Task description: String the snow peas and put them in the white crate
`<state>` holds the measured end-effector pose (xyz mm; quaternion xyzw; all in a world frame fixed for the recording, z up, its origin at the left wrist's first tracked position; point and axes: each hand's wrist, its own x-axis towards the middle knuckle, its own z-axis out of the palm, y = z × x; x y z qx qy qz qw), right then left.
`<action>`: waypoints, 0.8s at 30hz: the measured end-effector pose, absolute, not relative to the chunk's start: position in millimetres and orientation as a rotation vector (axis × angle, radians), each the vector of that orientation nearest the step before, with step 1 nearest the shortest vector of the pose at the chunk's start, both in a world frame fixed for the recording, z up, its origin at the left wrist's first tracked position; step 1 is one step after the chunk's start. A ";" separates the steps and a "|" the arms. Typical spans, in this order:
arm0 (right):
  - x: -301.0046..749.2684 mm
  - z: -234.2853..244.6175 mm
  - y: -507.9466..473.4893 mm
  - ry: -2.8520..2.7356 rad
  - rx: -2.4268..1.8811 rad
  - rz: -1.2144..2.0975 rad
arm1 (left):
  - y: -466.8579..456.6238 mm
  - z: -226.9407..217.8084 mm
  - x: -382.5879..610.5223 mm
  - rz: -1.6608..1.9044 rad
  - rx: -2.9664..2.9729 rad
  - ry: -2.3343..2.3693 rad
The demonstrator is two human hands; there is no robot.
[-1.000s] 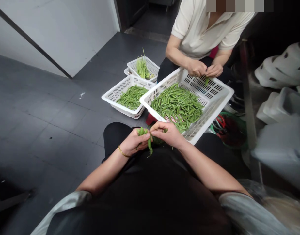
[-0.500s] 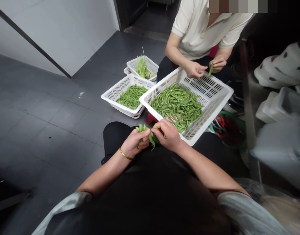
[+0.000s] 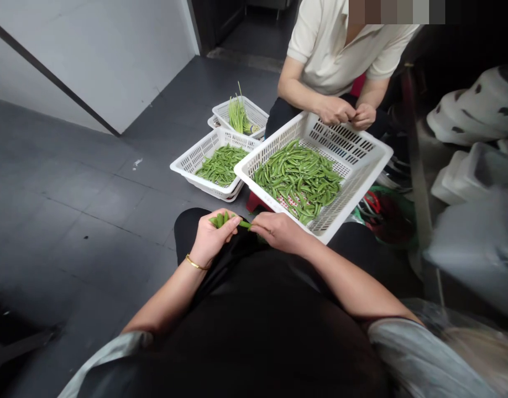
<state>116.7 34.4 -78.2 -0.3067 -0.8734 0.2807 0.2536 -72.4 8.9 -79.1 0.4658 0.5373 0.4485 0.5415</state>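
Spreading around white pod baskets (image 3: 355,181), dark tiled floor (image 3: 113,232) beside pale wall (image 3: 125,55).

Bright green pods (image 3: 219,220) in the left hand (image 3: 212,235) match the green heap (image 3: 297,174) in a large white basket (image 3: 357,172), its walls barred with rows of dark slots. Beneath the heap, a small patch (image 3: 287,205) appears to be pinkish-red dots on white. Behind, yellow-green stems (image 3: 238,116) brighten another white basket (image 3: 260,116). A gold bracelet (image 3: 197,265) glints beside a black apron (image 3: 257,320) and pale grey sleeves (image 3: 106,351). Opposite, a co-worker wears a cream shirt (image 3: 339,58). Darker lines grid the charcoal-grey floor (image 3: 125,226); the wall (image 3: 125,55) is light grey.
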 end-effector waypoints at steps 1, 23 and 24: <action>116.2 -79.1 34.0 -2.328 -0.844 0.748 | 8.0 -79.1 -73.7 1.049 1.126 1.273; 141.4 -68.5 46.1 -2.030 -1.274 0.970 | 24.1 -95.0 -98.7 1.241 0.509 0.692; 139.3 -69.9 47.6 -1.965 -1.272 1.052 | 22.8 -93.5 -97.8 1.209 0.495 0.658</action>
